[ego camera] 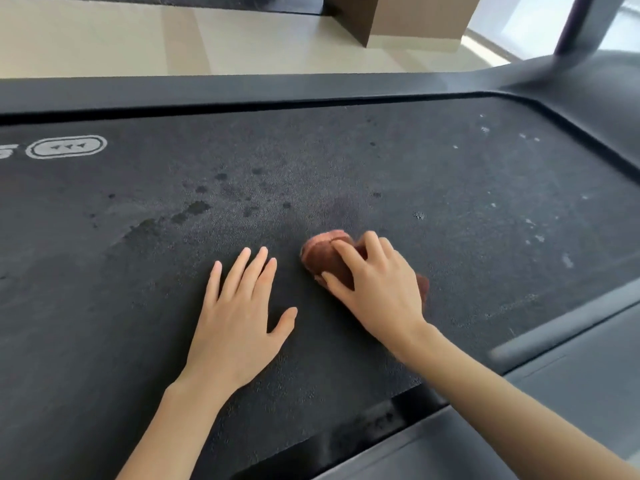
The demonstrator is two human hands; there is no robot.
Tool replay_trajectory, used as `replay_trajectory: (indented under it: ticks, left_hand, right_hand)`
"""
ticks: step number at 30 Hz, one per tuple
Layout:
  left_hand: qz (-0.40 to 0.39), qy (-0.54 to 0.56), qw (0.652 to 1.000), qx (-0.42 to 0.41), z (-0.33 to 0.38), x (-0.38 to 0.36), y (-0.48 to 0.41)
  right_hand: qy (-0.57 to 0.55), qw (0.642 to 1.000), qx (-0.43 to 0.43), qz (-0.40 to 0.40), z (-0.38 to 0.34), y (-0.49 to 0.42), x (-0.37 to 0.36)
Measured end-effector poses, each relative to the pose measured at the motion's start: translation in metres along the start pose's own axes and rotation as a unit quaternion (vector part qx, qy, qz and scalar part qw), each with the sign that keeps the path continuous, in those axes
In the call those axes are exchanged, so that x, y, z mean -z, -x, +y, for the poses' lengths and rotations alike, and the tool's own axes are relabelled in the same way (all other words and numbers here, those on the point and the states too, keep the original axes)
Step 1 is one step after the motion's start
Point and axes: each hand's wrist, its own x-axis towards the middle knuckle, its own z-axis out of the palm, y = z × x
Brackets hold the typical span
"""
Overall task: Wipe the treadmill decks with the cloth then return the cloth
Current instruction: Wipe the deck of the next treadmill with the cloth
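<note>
The right hand (377, 285) curls its grip over a bunched reddish-brown cloth (325, 258) on the dark grainy treadmill deck (450, 174). Just left of the cloth the left hand (239, 320) lies flat, fingers spread. Dark wet blotches (197, 207) lie farther left of the cloth and beyond it, likely where the next stroke heads

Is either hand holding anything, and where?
The right hand holds a bunched reddish-brown cloth, fingers curled over its top. The left hand lies flat on the dark treadmill belt, holding nothing.
</note>
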Motion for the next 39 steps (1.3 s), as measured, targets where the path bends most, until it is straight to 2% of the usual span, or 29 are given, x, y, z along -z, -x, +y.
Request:
replay_trajectory:
  ticks: [3, 6, 11, 14, 17, 22, 24, 26, 29, 33, 36, 39]
  left_hand:
    - [0.003, 0.001, 1.0, -0.002, 0.0, 0.0, 0.0]
    - [0.002, -0.004, 1.0, -0.002, 0.0, 0.001, -0.001]
    - [0.01, -0.004, 1.0, -0.006, 0.001, 0.0, -0.001]
    - [0.004, -0.012, 1.0, -0.012, 0.001, 0.0, -0.001]
    - [0.002, -0.011, 1.0, -0.012, -0.001, 0.0, 0.0]
    - [0.002, -0.009, 1.0, -0.005, 0.0, 0.0, 0.0]
    - [0.002, -0.013, 1.0, -0.003, 0.002, -0.001, -0.001]
    - [0.005, -0.018, 1.0, -0.003, 0.003, -0.002, -0.001]
    - [0.005, -0.018, 1.0, -0.006, 0.003, -0.002, -0.001]
    - [0.009, -0.012, 1.0, -0.007, 0.004, -0.002, -0.001]
    - [0.004, -0.011, 1.0, -0.009, 0.004, 0.0, -0.001]
    - [-0.016, -0.014, 1.0, -0.01, 0.004, 0.002, -0.004]
  right_hand:
    - [-0.001, 0.998, 0.046, -0.033, -0.002, 0.025, 0.009]
    - [0.002, 0.997, 0.057, -0.059, -0.004, 0.007, 0.009]
    - [0.006, 0.998, 0.044, -0.041, -0.025, -0.035, -0.015]
    - [0.017, 0.999, 0.037, -0.029, -0.009, -0.049, -0.025]
    - [0.046, 0.997, -0.038, -0.044, 0.038, -0.065, -0.024]
    - [0.082, 0.961, -0.258, -0.053, 0.156, -0.057, -0.003]
    - [0.094, 0.947, -0.303, -0.049, 0.175, -0.051, -0.001]
    - [0.099, 0.943, -0.314, -0.038, 0.168, -0.05, -0.002]
    - [0.093, 0.961, -0.259, -0.027, 0.128, -0.043, -0.001]
    - [0.084, 0.991, -0.102, -0.011, 0.059, -0.015, 0.001]
    - [0.052, 0.999, -0.018, -0.002, 0.04, 0.006, 0.006]
    - [0.019, 0.999, -0.025, -0.022, 0.062, 0.015, 0.012]
